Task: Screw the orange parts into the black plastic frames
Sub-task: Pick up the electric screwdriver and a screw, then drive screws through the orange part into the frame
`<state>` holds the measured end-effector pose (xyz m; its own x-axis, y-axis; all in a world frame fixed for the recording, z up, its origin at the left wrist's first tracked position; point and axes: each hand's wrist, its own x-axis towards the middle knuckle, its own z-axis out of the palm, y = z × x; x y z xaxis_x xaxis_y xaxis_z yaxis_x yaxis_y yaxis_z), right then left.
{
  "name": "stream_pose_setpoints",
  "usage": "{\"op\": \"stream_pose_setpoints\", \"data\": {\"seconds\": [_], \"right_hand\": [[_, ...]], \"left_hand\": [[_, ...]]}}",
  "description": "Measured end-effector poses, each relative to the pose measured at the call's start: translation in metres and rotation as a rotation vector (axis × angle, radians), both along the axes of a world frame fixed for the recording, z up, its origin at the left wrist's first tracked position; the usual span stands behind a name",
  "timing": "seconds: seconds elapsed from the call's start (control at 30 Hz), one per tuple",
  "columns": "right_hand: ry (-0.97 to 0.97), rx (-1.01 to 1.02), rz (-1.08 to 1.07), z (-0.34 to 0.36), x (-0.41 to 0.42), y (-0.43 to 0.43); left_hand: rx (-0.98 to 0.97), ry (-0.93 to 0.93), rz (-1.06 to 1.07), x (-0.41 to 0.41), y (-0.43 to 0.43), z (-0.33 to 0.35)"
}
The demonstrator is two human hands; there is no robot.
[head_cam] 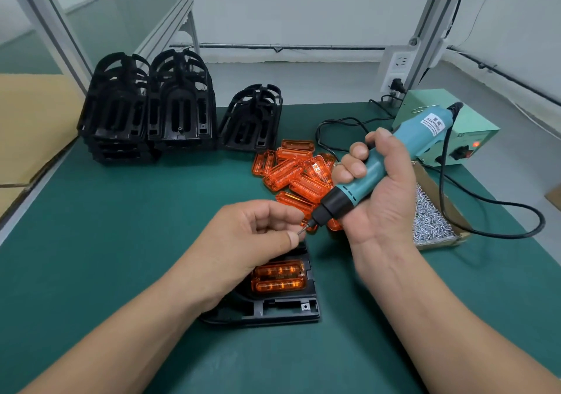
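Right hand (376,193) grips teal screwdriver (379,172); left hand (255,235) pinches screw (301,231) at bit, above black frame (273,308).

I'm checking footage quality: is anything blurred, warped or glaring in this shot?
Head view: motion blur smears the right hand near the wrist; wide-angle distortion bows the aluminium posts; soft even light, faint shadows; small glints on the loose orange parts.

Green desk (91,241). Stacked black frames (151,111) at 11 o'clock; heap of orange parts (291,172) at 12; green power box (482,134) at 2; open box of screws (431,223) at 3; single frame (273,311), holding one fitted orange part (279,278), at 6.
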<state>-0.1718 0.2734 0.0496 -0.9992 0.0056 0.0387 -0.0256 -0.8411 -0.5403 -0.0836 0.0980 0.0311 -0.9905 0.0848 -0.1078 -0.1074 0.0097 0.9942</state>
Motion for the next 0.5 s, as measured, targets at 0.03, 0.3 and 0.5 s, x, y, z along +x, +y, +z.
{"op": "stream_pose_setpoints", "data": {"seconds": [0.03,0.3,0.5], "right_hand": [[0.002,-0.003,0.006,-0.001,0.0,0.0],[0.032,0.039,0.026,-0.002,-0.003,0.005],[0.078,0.173,0.092,-0.005,-0.002,0.005]], "left_hand": [[0.0,-0.002,-0.011,0.0,0.0,0.001],[-0.645,0.23,0.192,-0.008,-0.029,0.003],[-1.325,0.195,0.022,-0.004,-0.022,0.001]]}}
